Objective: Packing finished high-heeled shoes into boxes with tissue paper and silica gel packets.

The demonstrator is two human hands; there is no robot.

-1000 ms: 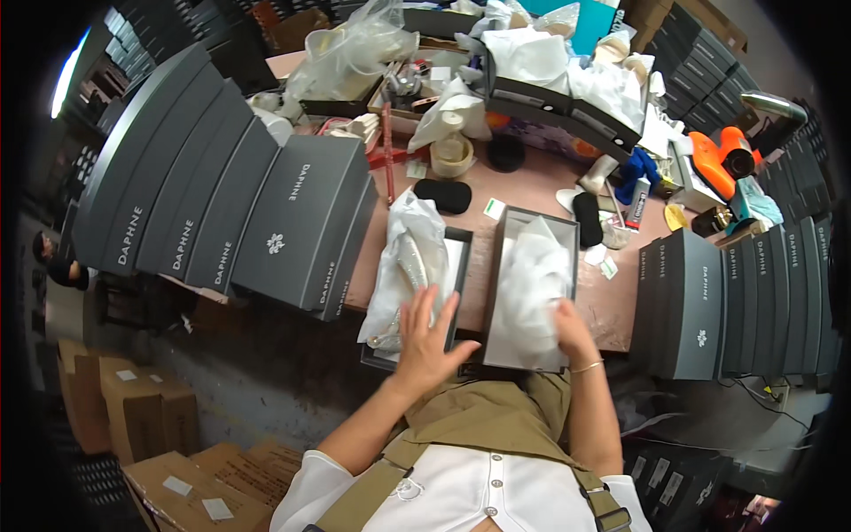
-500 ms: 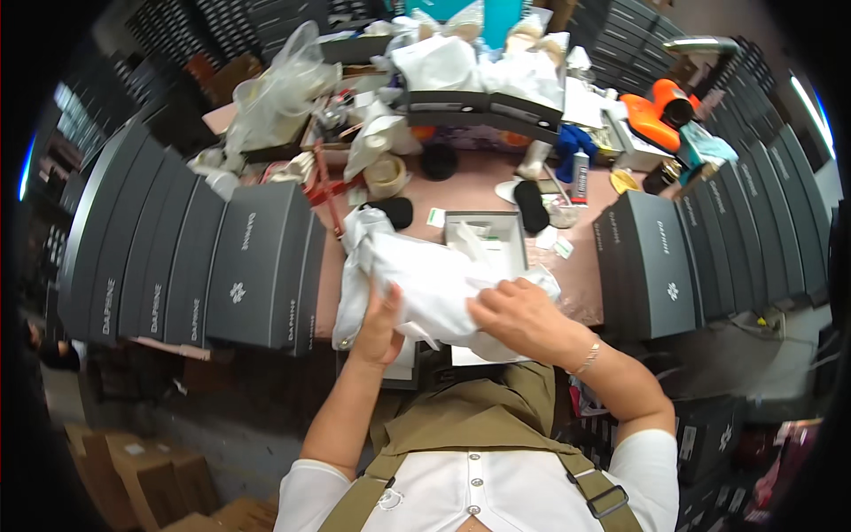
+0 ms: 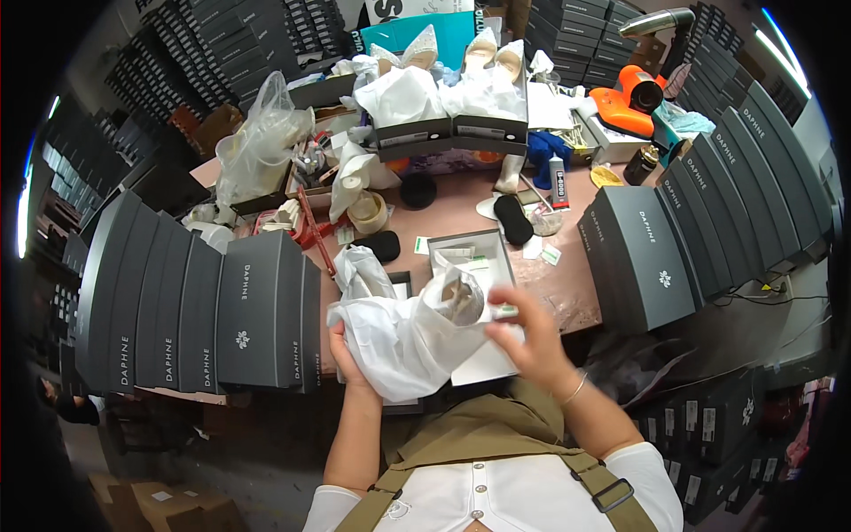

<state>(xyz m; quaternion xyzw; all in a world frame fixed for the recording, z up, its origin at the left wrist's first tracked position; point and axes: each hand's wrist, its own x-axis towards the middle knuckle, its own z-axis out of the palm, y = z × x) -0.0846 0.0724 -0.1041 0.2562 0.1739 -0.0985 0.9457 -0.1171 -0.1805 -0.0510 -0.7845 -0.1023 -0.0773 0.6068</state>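
A white soft wrapper lies across my left hand, whose fingers are closed round its left side underneath. At the wrapper's right end, an open mouth shows something shiny and beige-grey inside, perhaps a shoe. My right hand is just right of that mouth, thumb and fingers apart and slightly blurred, seemingly holding nothing. Under and behind the bundle, an open grey shoe box with a white inside contains small packets and cards. The bundle hides part of a second box.
Dark grey shoe boxes stand in rows at left and right. At the back, open boxes hold pale pointed shoes. A glue tube, black oval pad, tape roll and orange tool lie around the pink tabletop.
My right hand has let go of the white wrapper and moved off to the right. The wrapper's mouth now gapes, showing the shiny thing inside. The view has shifted slightly.
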